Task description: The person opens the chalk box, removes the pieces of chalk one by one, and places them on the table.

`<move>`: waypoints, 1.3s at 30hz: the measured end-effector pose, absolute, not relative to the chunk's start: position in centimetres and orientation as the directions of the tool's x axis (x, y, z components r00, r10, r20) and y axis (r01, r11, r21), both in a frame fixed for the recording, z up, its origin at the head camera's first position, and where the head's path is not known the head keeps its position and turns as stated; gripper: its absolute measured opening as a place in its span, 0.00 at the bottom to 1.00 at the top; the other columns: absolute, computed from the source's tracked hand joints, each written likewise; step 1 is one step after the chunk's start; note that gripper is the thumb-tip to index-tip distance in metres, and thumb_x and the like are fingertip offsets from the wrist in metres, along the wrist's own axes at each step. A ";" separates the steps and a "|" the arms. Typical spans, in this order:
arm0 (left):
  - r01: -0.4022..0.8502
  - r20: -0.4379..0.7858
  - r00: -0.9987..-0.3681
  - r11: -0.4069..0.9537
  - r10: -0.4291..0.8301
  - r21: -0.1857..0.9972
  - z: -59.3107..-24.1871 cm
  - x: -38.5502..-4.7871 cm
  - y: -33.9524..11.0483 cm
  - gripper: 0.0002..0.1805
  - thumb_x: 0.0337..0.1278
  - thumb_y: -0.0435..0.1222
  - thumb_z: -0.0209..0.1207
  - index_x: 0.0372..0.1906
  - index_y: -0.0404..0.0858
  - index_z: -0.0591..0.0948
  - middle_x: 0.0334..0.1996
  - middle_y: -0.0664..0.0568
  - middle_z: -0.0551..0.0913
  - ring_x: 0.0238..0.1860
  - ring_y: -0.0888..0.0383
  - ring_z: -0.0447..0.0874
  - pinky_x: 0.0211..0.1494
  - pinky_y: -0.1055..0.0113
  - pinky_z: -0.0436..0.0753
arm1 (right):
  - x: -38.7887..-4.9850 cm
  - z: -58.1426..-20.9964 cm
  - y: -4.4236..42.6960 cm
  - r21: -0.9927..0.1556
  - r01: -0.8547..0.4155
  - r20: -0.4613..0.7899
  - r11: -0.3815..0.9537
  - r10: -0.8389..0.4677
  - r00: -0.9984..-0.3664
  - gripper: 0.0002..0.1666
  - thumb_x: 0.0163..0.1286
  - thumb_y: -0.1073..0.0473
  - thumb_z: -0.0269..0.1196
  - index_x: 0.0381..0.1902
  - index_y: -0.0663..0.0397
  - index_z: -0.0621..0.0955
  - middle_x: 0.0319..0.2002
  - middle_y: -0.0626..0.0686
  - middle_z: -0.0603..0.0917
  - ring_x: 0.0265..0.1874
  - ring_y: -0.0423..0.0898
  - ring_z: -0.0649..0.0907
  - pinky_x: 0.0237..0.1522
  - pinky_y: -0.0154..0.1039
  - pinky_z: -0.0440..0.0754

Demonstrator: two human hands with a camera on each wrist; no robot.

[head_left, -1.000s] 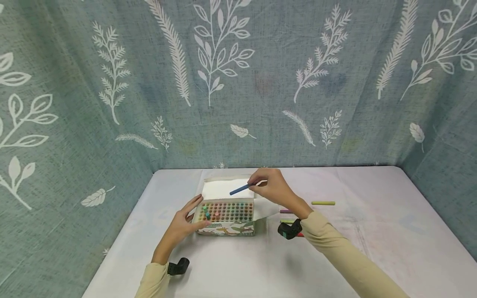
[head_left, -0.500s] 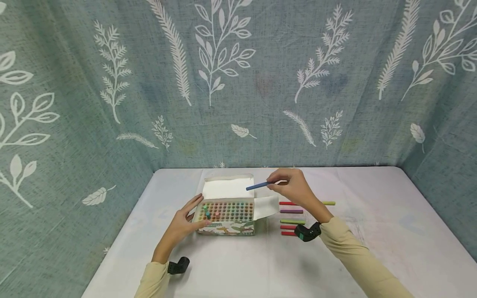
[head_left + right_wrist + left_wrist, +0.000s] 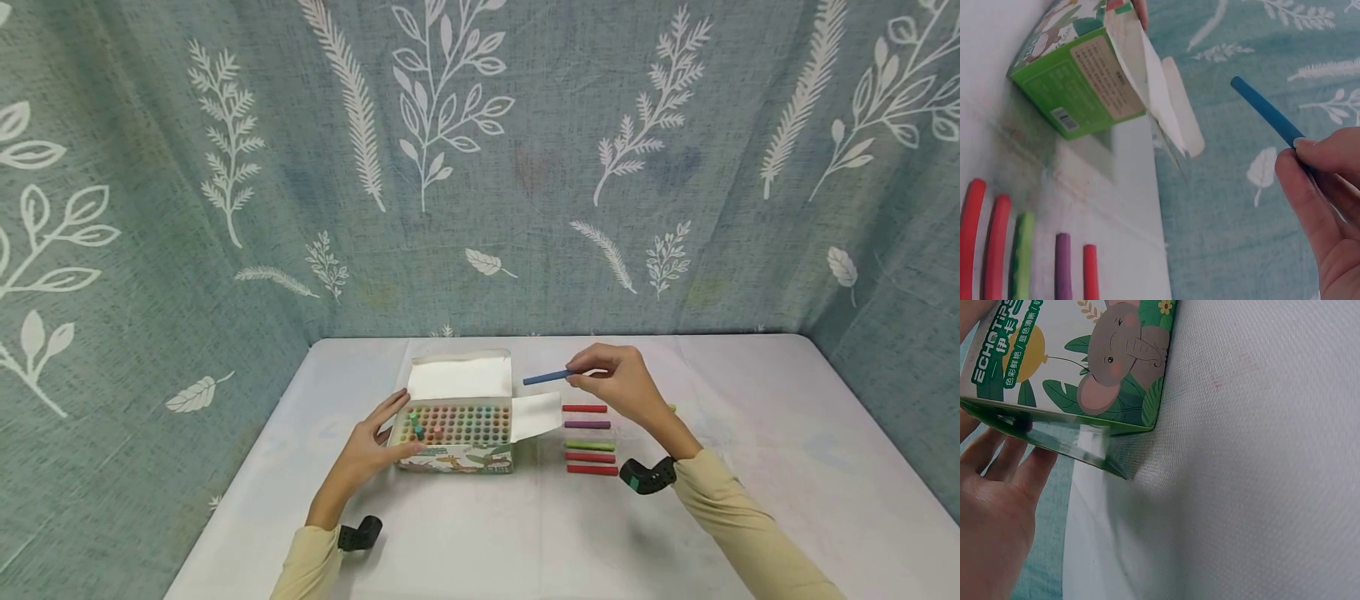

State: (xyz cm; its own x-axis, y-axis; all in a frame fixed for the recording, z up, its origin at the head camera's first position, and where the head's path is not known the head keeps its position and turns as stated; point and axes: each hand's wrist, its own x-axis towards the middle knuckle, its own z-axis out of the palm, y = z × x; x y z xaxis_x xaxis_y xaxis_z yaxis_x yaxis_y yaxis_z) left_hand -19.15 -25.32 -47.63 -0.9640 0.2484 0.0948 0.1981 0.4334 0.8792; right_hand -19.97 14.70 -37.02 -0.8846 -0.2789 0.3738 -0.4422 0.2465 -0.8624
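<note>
My right hand (image 3: 618,379) pinches a blue crayon (image 3: 546,377) near one end, between thumb and fingers. It is held in the air to the right of the raised lid, its free end pointing left. My left hand (image 3: 367,446) grips the left end of an opened printed cardboard box (image 3: 468,460), thumb at the front and fingers toward the back. In the left wrist view a flap (image 3: 1072,440) juts out near its fingers. Rows of round holes fill the box's top; a few green and pink crayons stick up at its left part.
Red (image 3: 585,408), purple (image 3: 587,425) and green (image 3: 589,446) crayons lie in a column right of the box, with more red ones nearer me. A yellow-green one (image 3: 672,408) is mostly behind the right arm. The side flap (image 3: 536,415) spreads right. A leaf-patterned curtain hangs behind.
My right hand has moved right with the blue crayon, from over the lid to beyond it, uncovering the crayons on the table. The left hand has stayed on the box.
</note>
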 end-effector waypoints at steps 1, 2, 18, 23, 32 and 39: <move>0.197 0.094 -0.965 0.435 0.247 0.879 -47.7 -19.2 -25.3 0.47 0.48 0.44 0.70 0.73 0.49 0.60 0.73 0.58 0.51 0.74 0.52 0.44 0.70 0.46 0.59 | -20.1 -37.3 14.9 -0.862 -0.444 0.378 0.245 -0.274 -0.884 0.06 0.57 0.74 0.66 0.35 0.72 0.84 0.37 0.66 0.83 0.37 0.59 0.84 0.40 0.35 0.85; 0.195 0.093 -0.965 0.436 0.245 0.878 -47.7 -19.1 -25.3 0.46 0.48 0.44 0.70 0.73 0.49 0.60 0.73 0.57 0.51 0.74 0.51 0.44 0.70 0.45 0.59 | -20.2 -37.7 15.2 -0.862 -0.447 0.383 0.241 -0.268 -0.884 0.06 0.57 0.74 0.66 0.35 0.71 0.84 0.37 0.66 0.83 0.37 0.59 0.84 0.40 0.35 0.85; 0.206 0.102 -0.963 0.437 0.249 0.876 -47.5 -19.2 -25.2 0.47 0.47 0.43 0.71 0.73 0.46 0.60 0.73 0.56 0.52 0.73 0.50 0.45 0.70 0.46 0.60 | -20.1 -40.6 19.6 -0.901 -0.387 0.351 0.195 -0.194 -0.916 0.09 0.57 0.67 0.69 0.37 0.66 0.85 0.38 0.62 0.83 0.34 0.48 0.85 0.39 0.35 0.85; 0.212 0.107 -0.961 0.429 0.256 0.878 -47.5 -19.2 -25.2 0.46 0.48 0.43 0.70 0.73 0.46 0.60 0.73 0.57 0.51 0.74 0.49 0.44 0.69 0.45 0.59 | -19.4 -40.8 20.6 -0.905 -0.366 0.331 0.219 -0.180 -0.926 0.10 0.58 0.68 0.68 0.38 0.68 0.84 0.39 0.64 0.83 0.36 0.48 0.85 0.39 0.35 0.85; 0.194 0.081 -0.959 0.424 0.270 0.885 -44.6 -17.8 -24.1 0.46 0.49 0.37 0.70 0.72 0.35 0.59 0.73 0.46 0.51 0.73 0.43 0.44 0.68 0.42 0.59 | -19.2 -42.5 22.6 -0.902 -0.336 0.310 0.273 -0.133 -0.941 0.11 0.58 0.64 0.70 0.38 0.64 0.85 0.39 0.59 0.84 0.36 0.43 0.84 0.38 0.34 0.85; 0.197 0.083 -0.958 0.422 0.274 0.885 -44.5 -17.8 -24.1 0.46 0.49 0.37 0.70 0.72 0.36 0.58 0.73 0.46 0.50 0.73 0.43 0.44 0.69 0.42 0.58 | -18.5 -43.2 24.0 -0.905 -0.332 0.315 0.266 -0.104 -0.943 0.12 0.57 0.64 0.70 0.39 0.65 0.85 0.40 0.62 0.83 0.38 0.42 0.83 0.39 0.34 0.85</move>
State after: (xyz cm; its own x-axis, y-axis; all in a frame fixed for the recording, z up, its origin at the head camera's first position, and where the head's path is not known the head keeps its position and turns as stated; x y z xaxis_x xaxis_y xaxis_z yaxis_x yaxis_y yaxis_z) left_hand -17.85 -24.08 -44.49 -0.9583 0.2736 0.0826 0.1968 0.4222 0.8849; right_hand -18.45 23.98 -43.18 -0.9434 -0.1043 0.3150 -0.3316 0.2659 -0.9052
